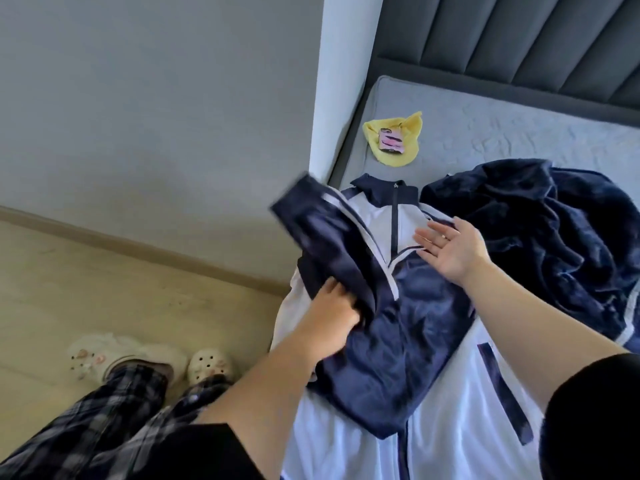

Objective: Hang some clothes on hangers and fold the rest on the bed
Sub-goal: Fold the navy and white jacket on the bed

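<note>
Two hands on a blue and white jacket

Head view: one smooth, shiny jacket (446, 393) lies flat on the bed (519, 133), zip side up, its collar toward the headboard (519, 39). It is white with dark blue parts. The left hand (334, 306) has its fingers curled tight around the jacket's dark blue sleeve (325, 233), which is lifted and looks blurry. The right hand (450, 245) is over the jacket's chest with its fingers straight and holds nothing. Just beside the jacket lies a fluffy dark blue robe (540, 237) in a soft heap. A small yellow cloth (408, 133) with a pink tag lies near the collar. The bed top is grey and bumpy. White clogs (207, 365) with round holes stand on the pale floor (104, 289).
</note>
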Motion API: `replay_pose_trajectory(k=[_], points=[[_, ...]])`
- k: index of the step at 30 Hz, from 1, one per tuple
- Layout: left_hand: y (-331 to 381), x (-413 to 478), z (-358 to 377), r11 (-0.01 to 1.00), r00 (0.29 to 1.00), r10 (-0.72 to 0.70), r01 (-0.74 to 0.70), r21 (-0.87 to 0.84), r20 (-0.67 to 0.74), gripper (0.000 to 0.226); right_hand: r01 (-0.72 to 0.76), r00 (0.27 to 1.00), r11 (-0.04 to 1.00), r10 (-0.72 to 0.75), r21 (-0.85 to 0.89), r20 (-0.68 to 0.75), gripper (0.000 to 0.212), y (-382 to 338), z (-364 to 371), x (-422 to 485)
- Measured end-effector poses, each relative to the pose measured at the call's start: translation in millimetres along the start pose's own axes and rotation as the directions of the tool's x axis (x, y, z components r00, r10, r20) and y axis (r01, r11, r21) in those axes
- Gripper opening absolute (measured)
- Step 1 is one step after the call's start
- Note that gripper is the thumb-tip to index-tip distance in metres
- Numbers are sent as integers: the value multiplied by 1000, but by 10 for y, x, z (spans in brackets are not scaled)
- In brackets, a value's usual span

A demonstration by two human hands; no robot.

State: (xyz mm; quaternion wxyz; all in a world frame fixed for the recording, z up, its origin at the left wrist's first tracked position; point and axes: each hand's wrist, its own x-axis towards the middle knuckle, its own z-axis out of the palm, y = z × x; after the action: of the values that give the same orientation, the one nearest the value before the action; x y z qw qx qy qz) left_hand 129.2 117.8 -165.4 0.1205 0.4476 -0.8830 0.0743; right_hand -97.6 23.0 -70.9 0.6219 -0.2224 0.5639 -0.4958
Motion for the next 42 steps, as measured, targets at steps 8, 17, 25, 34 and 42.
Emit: replay_pose_trajectory(k=[8, 17, 25, 34, 42], points=[[-4, -118, 160, 893, 980, -187, 201, -403, 75, 33, 54, 988, 877, 21, -478, 150, 50, 131, 113, -93], [-330, 15, 149, -257, 253, -829, 620, -741, 498, 42, 394, 849, -757, 83, -521, 522, 91, 530, 212, -141], [-339, 136, 44, -741, 301, -454, 395, -544, 838, 35, 309, 734, -917, 60, -254, 676, 36, 375, 334, -532], [-238, 62, -39, -850, 306, -399, 231, -474, 864, 24, 200, 972, -893, 234, -404, -35, 21, 719, 128, -1397], [-173, -39, -15, -812, 436, -428, 200, -549, 792, 52, 195, 972, -584, 221, -788, 78, 18, 662, 468, -1015]])
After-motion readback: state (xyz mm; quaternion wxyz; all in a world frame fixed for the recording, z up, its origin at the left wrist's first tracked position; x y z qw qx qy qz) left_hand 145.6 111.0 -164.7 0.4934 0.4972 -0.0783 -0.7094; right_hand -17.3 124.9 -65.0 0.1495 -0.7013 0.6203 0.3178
